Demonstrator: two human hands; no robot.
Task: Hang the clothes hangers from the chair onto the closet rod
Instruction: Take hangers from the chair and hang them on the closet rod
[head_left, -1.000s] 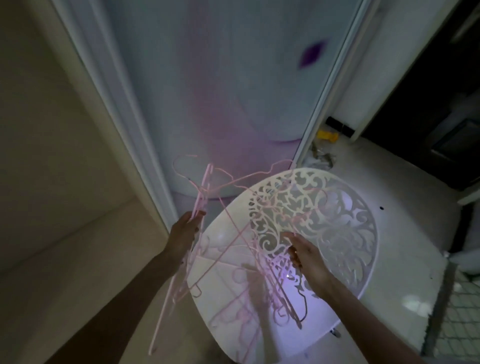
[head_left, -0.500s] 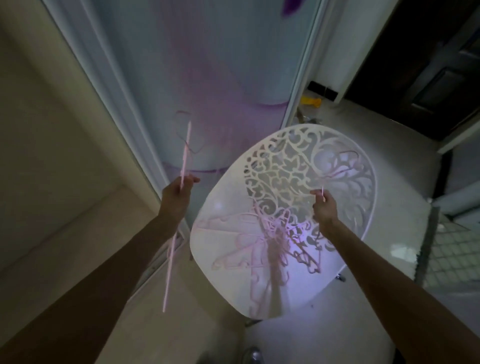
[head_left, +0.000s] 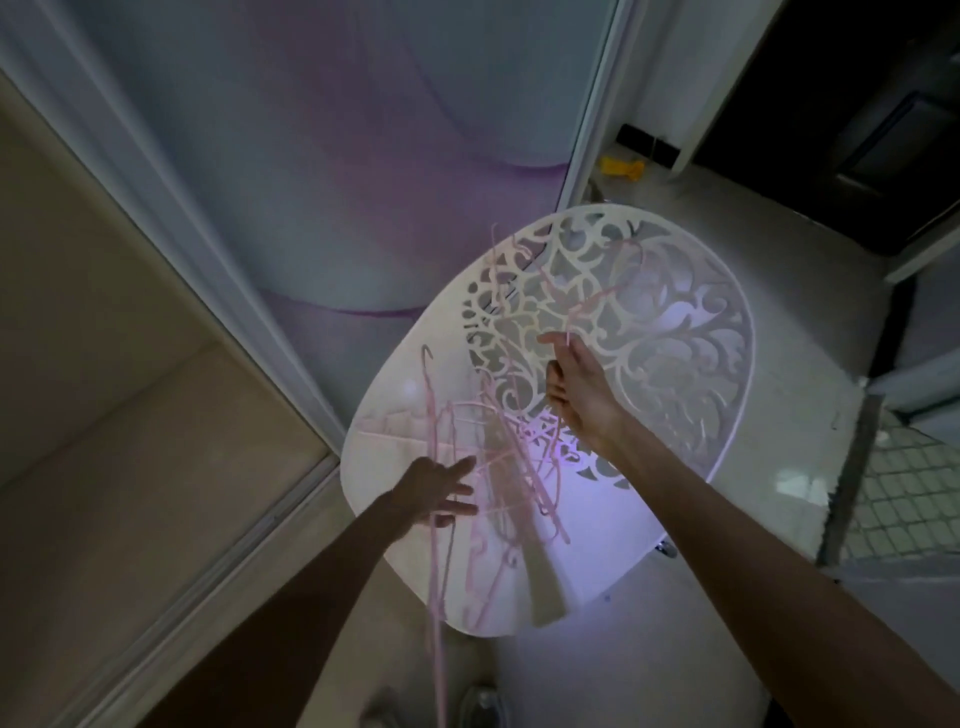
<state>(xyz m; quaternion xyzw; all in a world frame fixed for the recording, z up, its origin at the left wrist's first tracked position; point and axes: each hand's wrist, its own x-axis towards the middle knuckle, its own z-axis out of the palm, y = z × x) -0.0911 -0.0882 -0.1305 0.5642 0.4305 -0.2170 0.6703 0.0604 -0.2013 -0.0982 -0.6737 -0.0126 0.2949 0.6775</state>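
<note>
A white chair (head_left: 691, 332) with a cut-out pattern back stands below me. A tangle of pink hangers (head_left: 514, 467) lies on its seat. My right hand (head_left: 574, 389) is over the chair back and pinches a thin pink hanger (head_left: 608, 291) that rises toward the back's top edge. My left hand (head_left: 439, 491) is at the seat's left side, its fingers stretched toward the pile. A long pink hanger (head_left: 434, 582) seen edge-on runs under that hand, hook up, and past the seat's front edge; the grip on it is hidden. The closet rod is out of view.
A sliding closet door (head_left: 311, 156) with a purple pattern stands behind the chair, its frame and floor track (head_left: 291, 499) to the left. The beige closet opening (head_left: 104, 338) lies at left. A yellow object (head_left: 618, 169) sits on the floor at the back. A dark doorway (head_left: 857, 104) is at right.
My left hand came down from beside the door frame to the seat with its hanger, fingers now spread toward the pile. My right hand moved slightly left over the chair back, still pinching its hanger.
</note>
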